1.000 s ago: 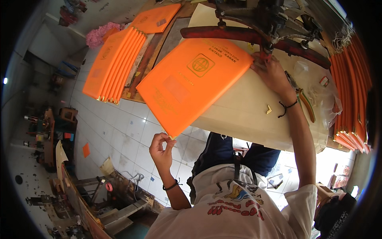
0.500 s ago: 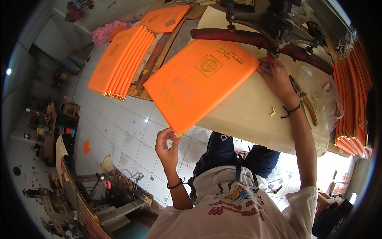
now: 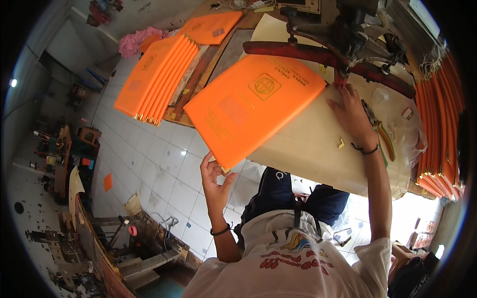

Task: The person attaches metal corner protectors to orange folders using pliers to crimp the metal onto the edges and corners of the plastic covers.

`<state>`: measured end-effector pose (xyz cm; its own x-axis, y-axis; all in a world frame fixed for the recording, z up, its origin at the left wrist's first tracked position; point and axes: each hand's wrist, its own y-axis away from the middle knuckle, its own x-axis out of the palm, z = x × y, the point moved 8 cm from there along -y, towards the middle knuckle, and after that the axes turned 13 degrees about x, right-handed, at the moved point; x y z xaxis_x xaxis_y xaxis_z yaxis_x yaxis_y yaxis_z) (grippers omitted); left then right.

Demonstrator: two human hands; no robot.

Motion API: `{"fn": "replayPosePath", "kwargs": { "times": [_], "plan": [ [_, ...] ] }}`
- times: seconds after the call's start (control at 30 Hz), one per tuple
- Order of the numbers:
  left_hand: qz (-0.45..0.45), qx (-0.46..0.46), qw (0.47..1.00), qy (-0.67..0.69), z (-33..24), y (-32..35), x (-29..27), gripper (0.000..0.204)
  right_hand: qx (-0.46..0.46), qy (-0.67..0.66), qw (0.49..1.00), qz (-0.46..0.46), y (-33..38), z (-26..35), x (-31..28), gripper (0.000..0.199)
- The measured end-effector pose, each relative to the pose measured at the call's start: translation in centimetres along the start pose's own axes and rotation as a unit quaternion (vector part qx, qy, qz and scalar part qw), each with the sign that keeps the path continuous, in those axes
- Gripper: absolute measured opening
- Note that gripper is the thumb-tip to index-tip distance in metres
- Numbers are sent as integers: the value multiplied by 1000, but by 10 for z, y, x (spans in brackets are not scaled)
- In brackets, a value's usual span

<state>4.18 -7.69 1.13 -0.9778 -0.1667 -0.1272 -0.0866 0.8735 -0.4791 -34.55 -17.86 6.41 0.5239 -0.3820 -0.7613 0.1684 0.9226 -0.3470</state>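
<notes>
An orange folder [image 3: 248, 111] with gold print lies aslant on the worktable, its lower corner jutting past the table edge. At that corner, which has a gold-coloured tip, is my left hand [image 3: 215, 186], fingers curled against it and thumb standing a little off. My right hand [image 3: 350, 111] is open beside the folder's far right corner, apart from it. Its fingertips reach the red lower tip of a dark metal hand press [image 3: 342, 74]; whether they touch it I cannot tell. A small gold metal corner piece [image 3: 341, 143] lies near my right wrist.
Pliers [image 3: 383, 141] and a clear plastic bag [image 3: 397, 124] lie right of my right hand. Several orange folders [image 3: 154, 79] are stacked at the left, another folder [image 3: 211, 27] behind them. More folders [image 3: 439, 124] stand at the far right. The press's long red bar [image 3: 293, 51] spans the table's back.
My right hand has let go of the folder's far right corner, its fingers now spread at the press tip. My left thumb has opened slightly away from the lower corner. The view shifted a little.
</notes>
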Motion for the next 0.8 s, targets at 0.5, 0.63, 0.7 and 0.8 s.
{"fn": "replayPosePath", "kwargs": {
  "times": [0.5, 0.63, 0.7, 0.8],
  "plan": [
    [-49, 251, 931, -262, -61, 4, 68, 17, 140, -850, 506, 39, 91, -15, -36, 95],
    [-100, 209, 941, -245, -63, -11, 87, 9, 142, -885, 442, 25, 97, -17, -40, 99],
    [-94, 194, 950, -225, -63, -15, 95, 8, 141, -893, 427, 11, 98, -19, -42, 99],
    [-89, 170, 960, -203, -59, -10, 100, 7, 132, -901, 412, 9, 99, -20, -43, 98]
  ]
}}
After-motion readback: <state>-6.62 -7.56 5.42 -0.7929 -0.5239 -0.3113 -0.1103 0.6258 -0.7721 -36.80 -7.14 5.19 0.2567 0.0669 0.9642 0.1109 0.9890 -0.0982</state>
